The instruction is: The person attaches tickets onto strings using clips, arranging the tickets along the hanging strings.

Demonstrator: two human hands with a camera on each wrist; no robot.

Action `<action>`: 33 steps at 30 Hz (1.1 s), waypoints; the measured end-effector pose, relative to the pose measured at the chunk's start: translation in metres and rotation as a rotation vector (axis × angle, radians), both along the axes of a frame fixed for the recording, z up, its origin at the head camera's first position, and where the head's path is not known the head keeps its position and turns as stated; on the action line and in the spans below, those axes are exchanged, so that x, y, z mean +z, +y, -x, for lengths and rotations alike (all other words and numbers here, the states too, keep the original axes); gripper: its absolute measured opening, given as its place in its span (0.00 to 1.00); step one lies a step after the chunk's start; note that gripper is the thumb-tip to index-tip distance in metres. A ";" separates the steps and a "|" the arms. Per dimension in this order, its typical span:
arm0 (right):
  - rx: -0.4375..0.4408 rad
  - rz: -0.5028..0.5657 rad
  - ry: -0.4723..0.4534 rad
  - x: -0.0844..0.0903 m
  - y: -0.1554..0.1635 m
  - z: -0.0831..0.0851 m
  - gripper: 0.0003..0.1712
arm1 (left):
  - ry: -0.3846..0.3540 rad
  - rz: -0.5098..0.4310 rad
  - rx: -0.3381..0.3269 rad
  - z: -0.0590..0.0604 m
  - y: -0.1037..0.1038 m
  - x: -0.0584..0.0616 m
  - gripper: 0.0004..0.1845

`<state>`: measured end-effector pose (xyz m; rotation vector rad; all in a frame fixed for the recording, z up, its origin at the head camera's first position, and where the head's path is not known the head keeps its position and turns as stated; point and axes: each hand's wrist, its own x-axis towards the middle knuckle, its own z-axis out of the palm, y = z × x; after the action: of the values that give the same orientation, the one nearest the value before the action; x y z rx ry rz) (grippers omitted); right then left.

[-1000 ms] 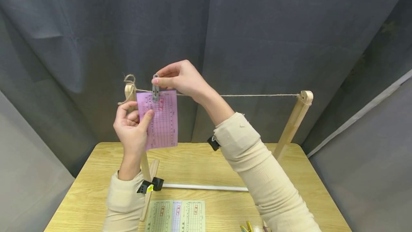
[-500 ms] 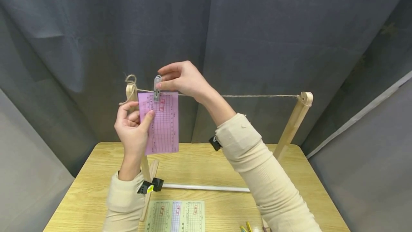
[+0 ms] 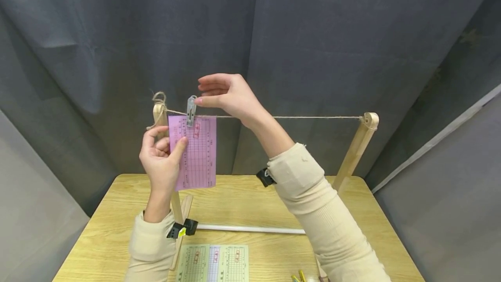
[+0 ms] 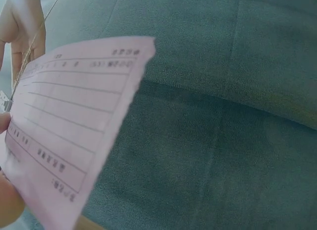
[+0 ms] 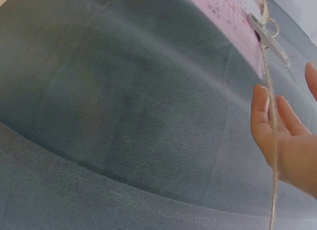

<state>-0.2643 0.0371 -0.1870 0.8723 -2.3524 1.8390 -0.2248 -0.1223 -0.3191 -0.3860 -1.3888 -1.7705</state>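
Note:
A pink printed form (image 3: 197, 156) hangs from the twine (image 3: 313, 117) near its left end, in the head view. A grey see-through clothespin (image 3: 191, 112) stands upright over the form's top edge and the twine. My left hand (image 3: 159, 158) pinches the form's left edge between thumb and fingers. Just right of the clothespin is my right hand (image 3: 236, 99), its thumb tip close to the top of the clothespin. In the right wrist view my right hand (image 5: 287, 141) has spread, relaxed fingers beside the twine, apart from the clothespin (image 5: 270, 39).
Wooden posts hold the twine at left (image 3: 159, 110) and right (image 3: 354, 151). A white rod (image 3: 250, 228) runs low across the frame. Green forms (image 3: 235, 264) and a lilac one (image 3: 214, 264) lie on the table (image 3: 98, 238). Yellow clothespins (image 3: 301, 276) show at the front edge.
My right hand has let go of the clothespin and drawn slightly right, its fingers spreading. The clothespin and form sit a little lower. My left hand stays at the form's edge.

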 end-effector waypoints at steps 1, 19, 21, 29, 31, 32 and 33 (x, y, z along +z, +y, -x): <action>0.003 0.008 0.000 0.000 0.001 -0.001 0.24 | -0.003 0.007 0.006 0.000 0.000 0.000 0.19; 0.062 0.157 0.056 -0.006 0.031 -0.036 0.22 | -0.020 -0.033 -0.024 -0.014 -0.007 -0.012 0.21; 0.063 0.157 0.065 -0.009 0.035 -0.039 0.21 | -0.029 -0.028 -0.027 -0.016 -0.008 -0.014 0.21; 0.073 0.178 0.036 -0.021 0.050 -0.047 0.22 | -0.041 -0.004 -0.051 -0.019 -0.016 -0.025 0.22; 0.077 0.180 0.036 -0.024 0.053 -0.048 0.22 | -0.050 0.004 -0.058 -0.020 -0.018 -0.028 0.22; 0.080 0.182 0.035 -0.026 0.055 -0.049 0.22 | -0.057 0.013 -0.057 -0.021 -0.020 -0.030 0.22; 0.087 0.186 0.034 -0.028 0.056 -0.050 0.22 | -0.062 0.026 -0.054 -0.022 -0.021 -0.032 0.22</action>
<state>-0.2148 0.0934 -0.2148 0.9879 -2.1128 2.0180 -0.2028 -0.1437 -0.3515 -0.3890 -1.4584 -1.8230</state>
